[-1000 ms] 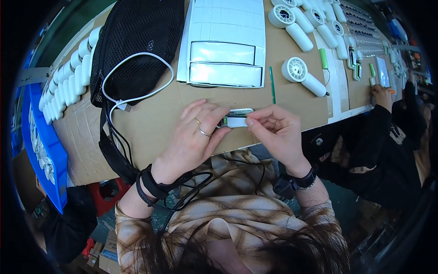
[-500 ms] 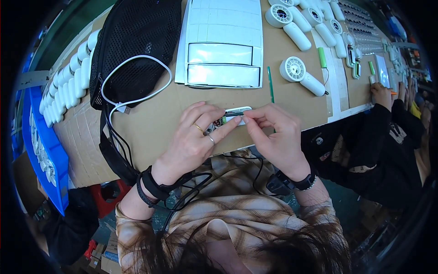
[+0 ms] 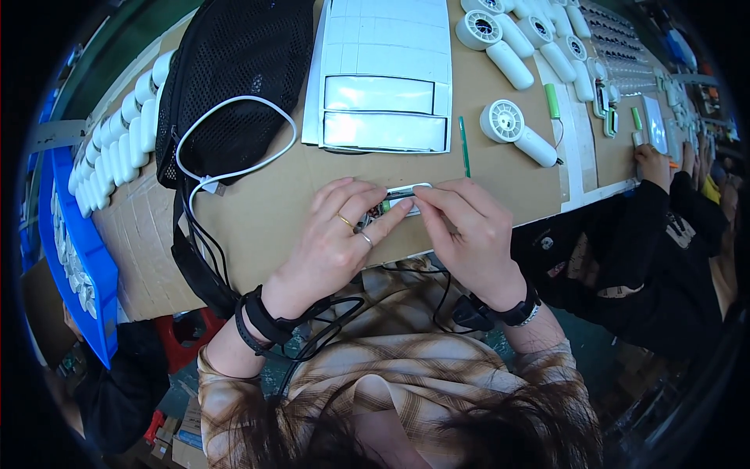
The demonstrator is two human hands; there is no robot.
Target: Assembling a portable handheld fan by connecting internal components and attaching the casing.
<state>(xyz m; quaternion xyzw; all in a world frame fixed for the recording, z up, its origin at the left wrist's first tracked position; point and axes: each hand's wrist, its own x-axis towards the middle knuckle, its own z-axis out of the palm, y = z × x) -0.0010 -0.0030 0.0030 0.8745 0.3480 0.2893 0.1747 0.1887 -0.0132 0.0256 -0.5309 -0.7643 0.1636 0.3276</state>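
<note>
Both hands hold a small white open casing (image 3: 409,187) just above the table's near edge. It looks like the handle half of a handheld fan; a green cell (image 3: 386,206) and some wires show inside. My left hand (image 3: 332,223) grips the casing's left end between thumb and fingers and covers much of it. At the other end, my right hand (image 3: 473,227) pinches the casing or a thin dark strip along its inside; the fingertips hide which. A thin green stick (image 3: 464,147) lies beyond my right hand. Further right rests a white handheld fan (image 3: 534,146).
White cardboard trays (image 3: 383,129) stand straight ahead, beside a black mesh bag (image 3: 234,86) with a white cable (image 3: 182,156). Rows of white parts (image 3: 117,137) and a blue bin (image 3: 94,273) are at left. More fans (image 3: 512,62) lie far right, where a co-worker's hand (image 3: 653,166) works.
My right hand's fingers have straightened a little and shifted slightly toward the casing, with the thumb now more upright. My left hand keeps nearly the same grip.
</note>
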